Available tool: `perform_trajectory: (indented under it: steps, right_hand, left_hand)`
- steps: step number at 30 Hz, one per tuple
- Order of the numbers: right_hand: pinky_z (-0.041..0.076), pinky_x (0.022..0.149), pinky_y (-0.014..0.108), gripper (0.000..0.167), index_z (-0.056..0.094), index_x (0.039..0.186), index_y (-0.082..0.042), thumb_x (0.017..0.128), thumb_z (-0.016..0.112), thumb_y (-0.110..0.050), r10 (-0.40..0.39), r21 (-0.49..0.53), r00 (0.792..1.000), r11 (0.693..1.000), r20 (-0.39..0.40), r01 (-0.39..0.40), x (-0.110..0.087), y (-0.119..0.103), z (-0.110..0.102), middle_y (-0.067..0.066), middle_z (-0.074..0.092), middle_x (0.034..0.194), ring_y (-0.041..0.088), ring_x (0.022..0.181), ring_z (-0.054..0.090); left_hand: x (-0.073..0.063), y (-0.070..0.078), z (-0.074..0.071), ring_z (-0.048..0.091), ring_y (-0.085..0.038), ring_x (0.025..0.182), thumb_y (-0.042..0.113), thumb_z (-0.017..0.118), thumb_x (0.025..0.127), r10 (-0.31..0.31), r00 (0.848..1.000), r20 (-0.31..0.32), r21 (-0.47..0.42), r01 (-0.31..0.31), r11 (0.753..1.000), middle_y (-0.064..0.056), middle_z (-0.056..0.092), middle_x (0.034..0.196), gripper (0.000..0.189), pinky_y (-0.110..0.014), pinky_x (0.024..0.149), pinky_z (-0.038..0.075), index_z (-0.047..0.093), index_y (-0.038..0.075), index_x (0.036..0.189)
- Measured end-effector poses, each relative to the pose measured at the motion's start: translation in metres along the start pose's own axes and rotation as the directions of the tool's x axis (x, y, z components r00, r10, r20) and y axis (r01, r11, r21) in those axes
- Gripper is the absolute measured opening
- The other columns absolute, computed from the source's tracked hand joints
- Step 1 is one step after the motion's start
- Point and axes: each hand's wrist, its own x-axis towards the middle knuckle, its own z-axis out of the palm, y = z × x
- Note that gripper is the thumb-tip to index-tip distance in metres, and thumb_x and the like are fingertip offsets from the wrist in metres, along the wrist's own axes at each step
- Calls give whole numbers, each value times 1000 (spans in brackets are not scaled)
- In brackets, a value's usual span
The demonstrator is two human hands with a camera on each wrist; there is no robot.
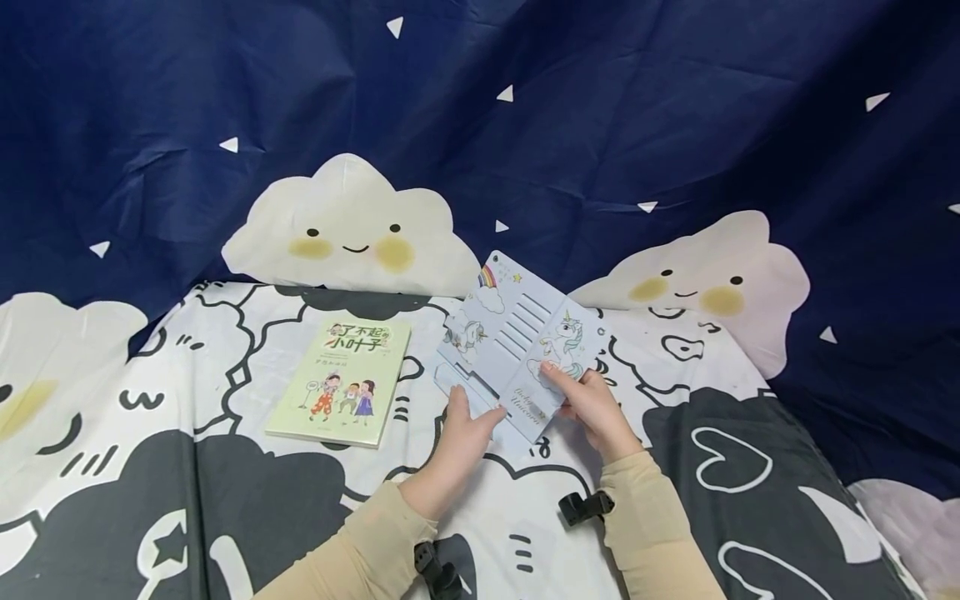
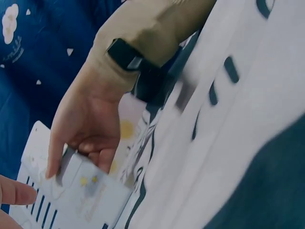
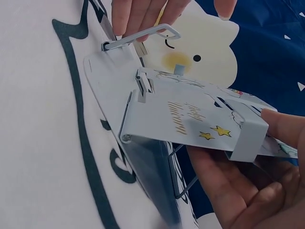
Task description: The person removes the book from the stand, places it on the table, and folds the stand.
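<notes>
A pale blue folding metal book stand (image 1: 498, 333), printed with unicorns and a rainbow, is tilted between the two hands in the head view. My right hand (image 1: 600, 412) grips its right-hand panel, thumb on the printed face and fingers behind. In the right wrist view, a bent metal tab (image 3: 250, 136) rises beside that thumb. My left hand (image 1: 459, 446) is at the lower left edge, its thumb apart from the fingers. The right wrist view shows the left fingers (image 3: 143, 16) straight beside a wire page clip (image 3: 143, 34); whether they touch the stand is unclear.
A light green paperback book (image 1: 337, 383) lies to the left on the black and white patterned cloth (image 1: 525, 517). Behind rises a dark blue curtain (image 1: 570, 150) with cloud shapes. Black straps (image 1: 588, 507) circle the sleeves.
</notes>
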Motion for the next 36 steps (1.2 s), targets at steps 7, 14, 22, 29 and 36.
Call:
perform_trajectory:
  steps: [7, 14, 22, 29, 36]
  right_hand:
    - [59, 69, 24, 26, 66, 105, -7, 95, 67, -31, -2, 8, 1000, 1000, 7, 2, 1, 0, 0, -5, 75, 85, 10, 77, 72]
    - [58, 68, 23, 26, 66, 107, -8, 94, 68, -30, 3, -16, 1000, 1000, 8, -3, 1, -2, 0, -5, 75, 86, 10, 77, 72]
    - [58, 69, 24, 29, 65, 110, -7, 94, 68, -31, 5, -17, 1000, 1000, 8, -5, 0, -2, 1, -5, 75, 88, 10, 78, 72]
    - [58, 68, 24, 27, 65, 107, -7, 94, 68, -30, 9, -10, 1000, 1000, 3, -8, 1, -2, 1, -6, 75, 85, 10, 76, 72]
    - [59, 70, 24, 28, 65, 110, -7, 94, 68, -30, -3, -4, 1000, 1000, 17, 4, 0, 0, 0, -4, 76, 89, 10, 78, 72]
  left_hand:
    - [-7, -3, 7, -9, -43, 151, 18, 59, 93, 6, 999, 40, 24, -7, 1000, -29, -11, 163, 89, -57, 123, -2, 0, -13, 153]
    - [-8, -3, 8, -8, -44, 151, 20, 59, 93, 2, 998, 57, 49, -4, 999, -26, -11, 164, 89, -59, 122, -1, 3, -13, 153]
    - [-7, -4, 8, -7, -43, 152, 20, 60, 93, -5, 999, 54, 58, 2, 998, -24, -10, 164, 89, -59, 123, 1, 4, -12, 154]
    - [-8, -5, 10, -7, -43, 152, 19, 61, 92, 1, 998, 69, 81, -7, 997, -24, -9, 165, 88, -60, 122, -1, 6, -12, 154]
    - [-10, -7, 9, -7, -44, 151, 17, 60, 93, 29, 994, 107, 159, -46, 986, -27, -10, 163, 89, -59, 122, 1, 2, -14, 153]
